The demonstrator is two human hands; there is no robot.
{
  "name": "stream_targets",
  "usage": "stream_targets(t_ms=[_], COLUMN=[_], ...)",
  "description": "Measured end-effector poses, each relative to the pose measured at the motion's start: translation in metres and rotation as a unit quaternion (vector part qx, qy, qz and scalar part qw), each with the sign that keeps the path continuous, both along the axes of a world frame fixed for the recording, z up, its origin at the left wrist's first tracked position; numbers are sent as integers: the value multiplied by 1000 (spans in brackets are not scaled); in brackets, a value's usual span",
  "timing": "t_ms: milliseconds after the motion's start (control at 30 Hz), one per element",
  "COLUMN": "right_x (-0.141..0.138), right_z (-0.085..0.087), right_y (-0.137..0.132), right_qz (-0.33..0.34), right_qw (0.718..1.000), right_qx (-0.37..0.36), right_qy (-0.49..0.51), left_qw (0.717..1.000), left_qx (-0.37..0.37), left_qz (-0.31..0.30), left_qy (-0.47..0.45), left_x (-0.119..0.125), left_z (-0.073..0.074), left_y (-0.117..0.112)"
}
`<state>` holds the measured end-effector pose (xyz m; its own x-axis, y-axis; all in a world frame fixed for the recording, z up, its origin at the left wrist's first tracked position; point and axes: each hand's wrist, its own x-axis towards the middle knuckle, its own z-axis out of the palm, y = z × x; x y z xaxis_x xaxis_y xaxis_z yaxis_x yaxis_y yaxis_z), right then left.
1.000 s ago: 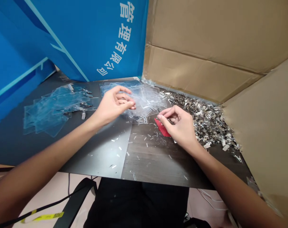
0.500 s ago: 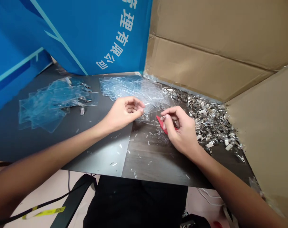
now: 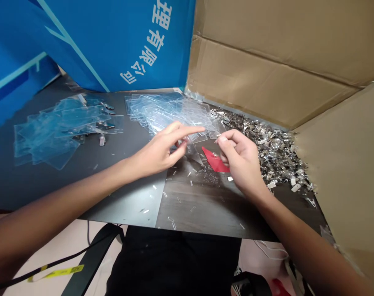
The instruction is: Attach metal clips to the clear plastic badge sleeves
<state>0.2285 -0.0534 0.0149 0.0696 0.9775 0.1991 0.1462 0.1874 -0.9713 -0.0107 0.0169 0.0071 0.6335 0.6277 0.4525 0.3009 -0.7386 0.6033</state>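
Note:
My left hand (image 3: 157,154) hovers over the dark table with its index finger stretched out. Its thumb and middle finger pinch the edge of a clear plastic sleeve (image 3: 193,151). My right hand (image 3: 240,162) is curled just right of that sleeve, above a red plastic piece (image 3: 215,161), and its fingertips pinch something small, probably a metal clip, mostly hidden. A stack of clear sleeves (image 3: 168,113) lies just beyond my hands. A heap of small metal clips (image 3: 270,152) lies to the right of my right hand.
Another pile of clear sleeves (image 3: 59,133) lies at the table's left. Small clear bits (image 3: 193,176) are scattered on the dark tabletop (image 3: 199,205). A blue printed banner (image 3: 112,41) and cardboard sheets (image 3: 267,61) wall off the far side and right.
My left index finger has straightened and the hand has shifted left. My right hand has risen off the red piece, which now shows more fully. The view has tilted slightly.

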Motion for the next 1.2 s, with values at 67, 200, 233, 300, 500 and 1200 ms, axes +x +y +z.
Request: stream_targets(t_ms=[67, 200, 233, 300, 500, 1200], right_x=[3, 3, 2, 0, -1, 4], right_z=[-1, -3, -2, -1, 8, 4], right_y=[6, 9, 8, 5, 0, 2], right_qz=[63, 163, 177, 196, 267, 334], right_qw=[995, 967, 962, 957, 929, 879], right_qx=[-65, -167, -178, -185, -207, -283], right_qy=[47, 98, 102, 109, 153, 189], left_qw=[997, 993, 993, 993, 989, 981], left_qx=[48, 64, 65, 57, 36, -112], left_qz=[-40, -83, -90, -108, -143, -147], left_qy=[37, 49, 37, 6, -24, -55], left_x=[-2, -2, -2, -1, -1, 1], left_z=[3, 8, 8, 10, 20, 18], left_y=[-1, -7, -8, -10, -15, -20])
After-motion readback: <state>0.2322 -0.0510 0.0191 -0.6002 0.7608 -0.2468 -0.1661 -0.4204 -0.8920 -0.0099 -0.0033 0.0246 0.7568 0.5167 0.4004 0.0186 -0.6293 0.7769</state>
